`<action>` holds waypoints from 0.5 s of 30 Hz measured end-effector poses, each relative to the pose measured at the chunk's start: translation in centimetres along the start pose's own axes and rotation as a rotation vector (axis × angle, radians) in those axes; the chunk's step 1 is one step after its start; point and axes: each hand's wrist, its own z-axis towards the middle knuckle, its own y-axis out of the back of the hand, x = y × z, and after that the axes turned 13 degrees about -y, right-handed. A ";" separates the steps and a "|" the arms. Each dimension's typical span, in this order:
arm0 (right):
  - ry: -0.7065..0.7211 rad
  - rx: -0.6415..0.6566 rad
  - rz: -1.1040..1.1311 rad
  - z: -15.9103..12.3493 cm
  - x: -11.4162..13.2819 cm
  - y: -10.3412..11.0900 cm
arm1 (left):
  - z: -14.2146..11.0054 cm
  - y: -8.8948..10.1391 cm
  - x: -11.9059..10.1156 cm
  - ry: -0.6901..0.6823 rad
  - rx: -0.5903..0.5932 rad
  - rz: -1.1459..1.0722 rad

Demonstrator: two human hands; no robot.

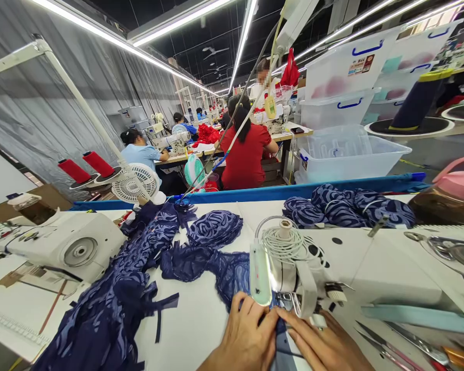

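The navy patterned lace garment (235,275) looks light and limp, best steadied by its edges; the left hand (249,330) presses it, fingers spread; whether the right hand (322,340) pinches, I cannot tell.

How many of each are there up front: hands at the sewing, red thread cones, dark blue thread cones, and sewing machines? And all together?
Hands at the sewing, left hand and right hand: 2
Red thread cones: 2
Dark blue thread cone: 1
Front sewing machines: 2
Total: 7
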 end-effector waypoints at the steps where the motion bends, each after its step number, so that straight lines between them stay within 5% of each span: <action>1: 0.001 -0.027 -0.048 0.3 -0.2 -0.3 | -0.1 -0.1 0.0 -0.004 -0.009 -0.012; 5: 0.045 -0.058 -0.119 0.6 -0.6 -1.2 | -0.5 -0.7 0.3 -0.043 -0.024 -0.048; 11: 0.185 -0.173 -0.196 -0.4 -1.8 -1.6 | -0.1 -0.1 1.1 -0.014 0.127 -0.131; 15: 0.310 -0.247 -0.057 -0.3 -1.8 -1.7 | 0.5 0.3 1.2 0.009 0.150 -0.178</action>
